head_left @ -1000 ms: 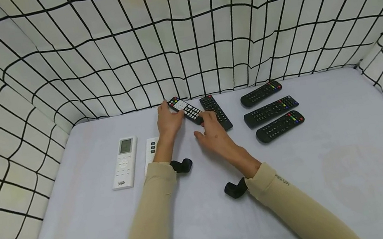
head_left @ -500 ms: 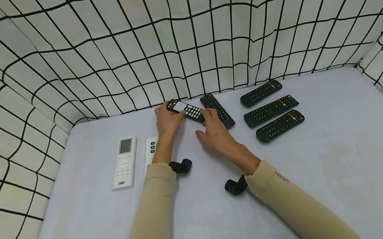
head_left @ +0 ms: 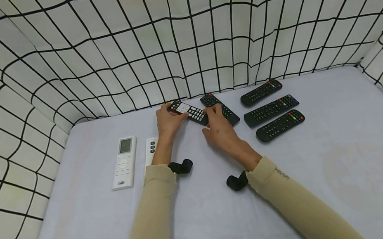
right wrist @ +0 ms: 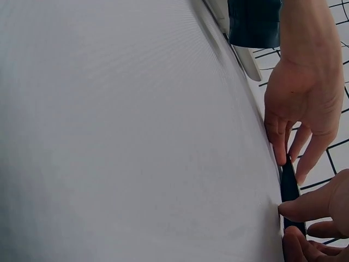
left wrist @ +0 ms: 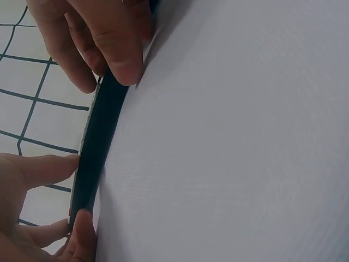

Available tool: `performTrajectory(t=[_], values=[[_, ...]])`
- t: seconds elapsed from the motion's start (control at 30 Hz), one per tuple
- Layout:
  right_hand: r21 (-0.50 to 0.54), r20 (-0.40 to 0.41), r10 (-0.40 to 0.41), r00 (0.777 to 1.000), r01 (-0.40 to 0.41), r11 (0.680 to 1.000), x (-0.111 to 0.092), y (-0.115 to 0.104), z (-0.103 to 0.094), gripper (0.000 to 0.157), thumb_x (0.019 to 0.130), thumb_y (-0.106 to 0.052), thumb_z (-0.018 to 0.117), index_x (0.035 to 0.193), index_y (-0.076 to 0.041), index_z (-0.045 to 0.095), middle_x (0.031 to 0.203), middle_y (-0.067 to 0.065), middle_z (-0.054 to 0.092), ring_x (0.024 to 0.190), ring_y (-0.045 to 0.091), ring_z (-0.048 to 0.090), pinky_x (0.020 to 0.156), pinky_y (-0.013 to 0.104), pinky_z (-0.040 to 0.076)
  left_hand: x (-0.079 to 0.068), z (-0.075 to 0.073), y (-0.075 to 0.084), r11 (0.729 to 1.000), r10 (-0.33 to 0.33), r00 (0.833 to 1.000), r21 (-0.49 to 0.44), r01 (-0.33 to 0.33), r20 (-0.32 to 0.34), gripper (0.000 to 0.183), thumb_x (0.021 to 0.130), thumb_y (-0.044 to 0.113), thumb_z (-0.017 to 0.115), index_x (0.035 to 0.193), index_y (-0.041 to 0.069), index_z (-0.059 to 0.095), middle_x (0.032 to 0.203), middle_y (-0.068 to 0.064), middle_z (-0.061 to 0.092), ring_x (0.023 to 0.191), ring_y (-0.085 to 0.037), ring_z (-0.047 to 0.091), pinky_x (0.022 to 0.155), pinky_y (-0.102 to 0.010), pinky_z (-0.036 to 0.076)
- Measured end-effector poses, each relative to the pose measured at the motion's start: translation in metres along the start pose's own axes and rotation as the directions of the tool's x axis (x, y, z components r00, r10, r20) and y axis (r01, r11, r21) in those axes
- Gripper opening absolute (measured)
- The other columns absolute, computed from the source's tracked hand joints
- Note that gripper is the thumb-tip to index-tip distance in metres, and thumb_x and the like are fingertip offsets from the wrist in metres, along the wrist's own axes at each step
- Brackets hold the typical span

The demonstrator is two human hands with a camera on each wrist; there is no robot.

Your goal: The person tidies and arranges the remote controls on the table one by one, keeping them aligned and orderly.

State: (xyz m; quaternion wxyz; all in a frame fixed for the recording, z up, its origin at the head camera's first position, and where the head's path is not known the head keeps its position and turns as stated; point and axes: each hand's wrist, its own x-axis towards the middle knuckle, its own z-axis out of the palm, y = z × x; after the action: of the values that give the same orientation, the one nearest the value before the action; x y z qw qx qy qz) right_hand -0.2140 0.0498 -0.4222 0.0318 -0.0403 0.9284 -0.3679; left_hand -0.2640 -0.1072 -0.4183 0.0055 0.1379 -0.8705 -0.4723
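In the head view, a black remote control [head_left: 196,114] with white buttons lies slanted near the back of the table. My left hand [head_left: 168,122] grips its upper left end, thumb on the near edge. The lower right end is pinched by my right hand [head_left: 220,129]. A second black remote [head_left: 228,113] lies right beside it, partly behind the right fingers. From the left wrist, the held remote [left wrist: 101,136] shows edge-on, fingers of both hands around it. In the right wrist view, the right hand [right wrist: 322,218] covers part of that remote.
Several black remotes lie stacked in a column to the right, among them a middle one [head_left: 271,111]. On the left are a white remote with a screen [head_left: 124,163] and another white remote [head_left: 149,151], partly under the left forearm. Black netting [head_left: 195,48] bounds the table.
The right hand has shifted slightly right, and the held remote has moved a little right and nearer. The second black remote's near end has swung to the right.
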Motion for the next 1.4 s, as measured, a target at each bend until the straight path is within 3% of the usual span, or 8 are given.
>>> performTrajectory(t=[0.27,0.53,0.93,1.03,1.17,1.27,1.4], values=[[-0.028,0.032,0.001,0.999,0.000,1.000,0.003,0.000,0.000,0.061,0.099,-0.007,0.069,0.155,-0.005,0.043,0.153,0.014,0.041,0.109,0.024,0.065,0.090,0.037,0.056,-0.001,0.001,-0.002,1.000,0.012,1.000,-0.020,-0.012,-0.004,0.077,0.089,0.017,0.080,0.155,0.001,0.043,0.138,-0.023,0.051,0.100,-0.021,0.056,0.086,-0.030,0.047],[-0.136,0.037,-0.048,0.998,0.052,0.989,0.002,0.003,0.000,0.056,0.101,-0.006,0.066,0.153,-0.003,0.044,0.151,0.019,0.047,0.129,0.034,0.063,0.104,0.044,0.056,-0.006,0.000,-0.005,1.000,0.016,1.000,-0.023,-0.015,0.010,0.078,0.089,0.017,0.080,0.155,0.001,0.042,0.140,-0.022,0.049,0.109,-0.024,0.056,0.092,-0.032,0.049],[-0.059,0.046,-0.016,0.999,0.019,0.998,-0.002,0.005,-0.011,0.065,0.100,-0.009,0.068,0.158,-0.007,0.039,0.159,0.018,0.046,0.141,0.035,0.055,0.116,0.048,0.047,-0.010,0.000,-0.002,0.999,0.044,0.999,-0.026,-0.043,0.028,0.077,0.088,0.016,0.081,0.152,-0.001,0.044,0.137,-0.023,0.050,0.113,-0.026,0.052,0.095,-0.035,0.047],[-0.036,0.044,-0.013,0.999,0.015,0.999,-0.004,0.005,-0.014,0.067,0.098,-0.009,0.069,0.158,-0.009,0.039,0.157,0.017,0.048,0.128,0.031,0.062,0.109,0.046,0.053,-0.012,-0.001,-0.002,0.998,0.046,0.998,-0.035,-0.045,0.030,0.077,0.087,0.015,0.082,0.153,-0.001,0.044,0.136,-0.023,0.050,0.110,-0.026,0.051,0.093,-0.035,0.046],[-0.005,0.050,-0.017,0.999,0.017,1.000,-0.007,0.007,-0.016,0.071,0.095,-0.008,0.073,0.158,-0.011,0.040,0.149,0.014,0.053,0.101,0.024,0.065,0.089,0.040,0.057,-0.014,-0.003,-0.002,0.996,0.035,0.999,-0.086,-0.031,0.036,0.078,0.086,0.012,0.083,0.153,0.001,0.045,0.141,-0.022,0.050,0.111,-0.027,0.054,0.087,-0.031,0.046],[0.019,0.048,-0.025,0.999,0.024,1.000,-0.009,0.007,-0.018,0.074,0.093,-0.008,0.075,0.158,-0.011,0.040,0.145,0.014,0.057,0.095,0.020,0.064,0.080,0.036,0.056,-0.016,-0.004,-0.002,0.988,0.023,0.999,-0.152,-0.016,0.046,0.078,0.086,0.009,0.083,0.154,0.002,0.045,0.146,-0.021,0.048,0.115,-0.027,0.058,0.084,-0.028,0.051],[0.054,0.037,-0.045,0.998,0.043,0.998,-0.013,0.009,-0.018,0.074,0.092,-0.007,0.076,0.157,-0.008,0.041,0.143,0.015,0.056,0.098,0.020,0.064,0.080,0.034,0.056,-0.020,-0.006,-0.002,0.974,0.016,0.998,-0.227,0.000,0.068,0.078,0.085,0.003,0.082,0.154,0.002,0.044,0.151,-0.020,0.044,0.114,-0.026,0.062,0.079,-0.022,0.054]])
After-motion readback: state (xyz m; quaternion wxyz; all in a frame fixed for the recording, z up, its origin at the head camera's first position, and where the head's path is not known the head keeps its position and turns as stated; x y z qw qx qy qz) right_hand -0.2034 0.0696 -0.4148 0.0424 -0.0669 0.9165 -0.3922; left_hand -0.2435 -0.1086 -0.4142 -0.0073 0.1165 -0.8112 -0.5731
